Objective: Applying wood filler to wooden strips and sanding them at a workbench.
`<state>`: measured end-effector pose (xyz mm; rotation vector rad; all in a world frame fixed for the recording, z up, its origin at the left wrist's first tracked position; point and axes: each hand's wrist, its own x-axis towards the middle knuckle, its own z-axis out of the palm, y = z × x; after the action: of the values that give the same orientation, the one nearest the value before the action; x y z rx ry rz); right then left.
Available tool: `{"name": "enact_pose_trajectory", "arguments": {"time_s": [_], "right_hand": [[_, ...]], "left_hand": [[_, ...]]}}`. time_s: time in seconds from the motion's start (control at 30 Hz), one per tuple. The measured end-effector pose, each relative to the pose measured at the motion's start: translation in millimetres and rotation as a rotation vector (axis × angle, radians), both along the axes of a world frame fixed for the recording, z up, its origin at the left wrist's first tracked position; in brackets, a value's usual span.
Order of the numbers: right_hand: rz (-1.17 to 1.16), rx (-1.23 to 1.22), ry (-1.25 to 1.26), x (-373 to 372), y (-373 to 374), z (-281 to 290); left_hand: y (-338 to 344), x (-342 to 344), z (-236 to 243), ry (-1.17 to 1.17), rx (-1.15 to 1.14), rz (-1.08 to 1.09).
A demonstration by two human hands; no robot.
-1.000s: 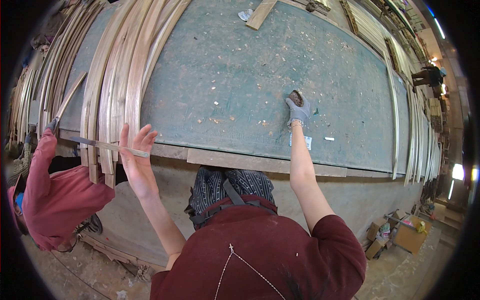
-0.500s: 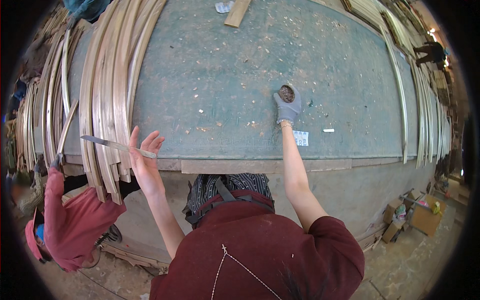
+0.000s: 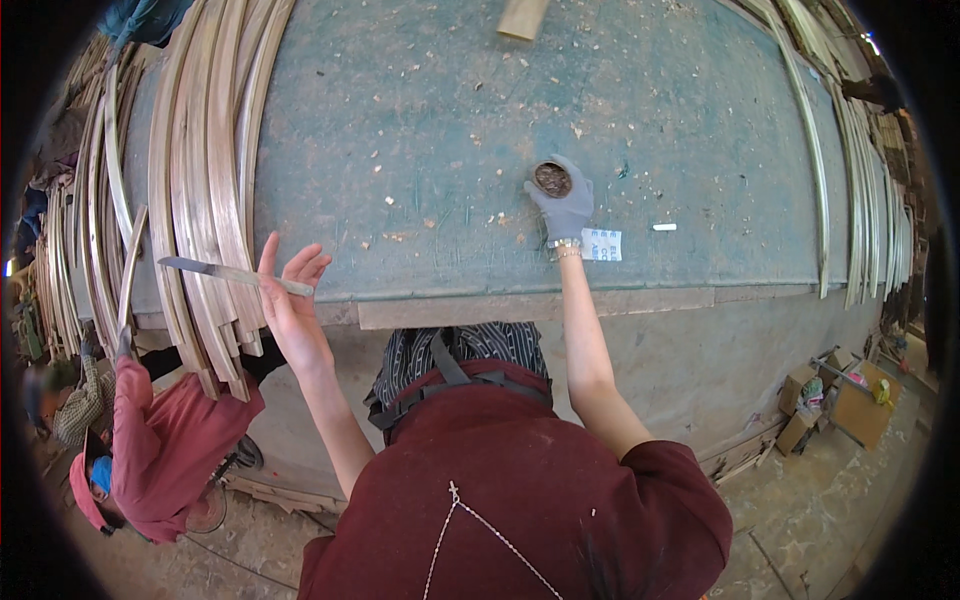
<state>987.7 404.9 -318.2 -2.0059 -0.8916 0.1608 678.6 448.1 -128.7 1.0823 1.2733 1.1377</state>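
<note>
A narrow knife (image 3: 200, 267) with a dark blade and a pale handle is held in my bare left hand (image 3: 298, 318), its blade pointing left. The handle lies across the base of the fingers, and several fingertips are spread upward. That hand is over the near edge of the green-topped table (image 3: 430, 130), beside the wooden strips. My right hand (image 3: 568, 212), in a grey glove, grips a small round cup (image 3: 552, 180) full of dark brown, lumpy stuff. A printed paper piece (image 3: 603, 245) lies by the right wrist, with a short white stick (image 3: 664, 227) farther right.
Long wooden strips (image 3: 195, 150) lie at the left, their ends jutting past the near edge. More strips (image 3: 812, 170) line the right side. A board (image 3: 523, 17) lies at the far side. At the left, a person in a pink top (image 3: 180, 440) works close by. Cardboard boxes (image 3: 800, 420) stand at the right.
My right hand, with the cup, has come nearer to me and slightly left over the table, now beside the paper. The left hand still holds the knife. The whole view has shifted a little.
</note>
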Motion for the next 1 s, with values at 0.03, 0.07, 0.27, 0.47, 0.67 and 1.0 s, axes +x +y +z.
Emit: {"name": "enact_pose_trajectory", "arguments": {"time_s": [0.03,0.07,0.27,0.47,0.67,1.0], "right_hand": [[0.039,-0.266,-0.08,-1,-6,-1],[0.042,-0.273,-0.075,-2,-8,-3],[0.007,0.112,0.133,-16,-16,-1],[0.127,-0.003,0.278,-23,-24,25],[0.331,0.308,0.257,-77,-38,135],[0.485,0.524,0.262,-93,-46,183]], "left_hand": [[1,-1,-2,0.002,0.0,0.006],[1,-3,-3,0.003,0.0,0.011],[-2,-8,-4,0.037,0.037,0.022],[-3,-3,-6,0.061,0.052,-0.005],[-7,0,-10,0.08,0.039,-0.006],[-7,7,-8,0.048,0.062,-0.044]]}}
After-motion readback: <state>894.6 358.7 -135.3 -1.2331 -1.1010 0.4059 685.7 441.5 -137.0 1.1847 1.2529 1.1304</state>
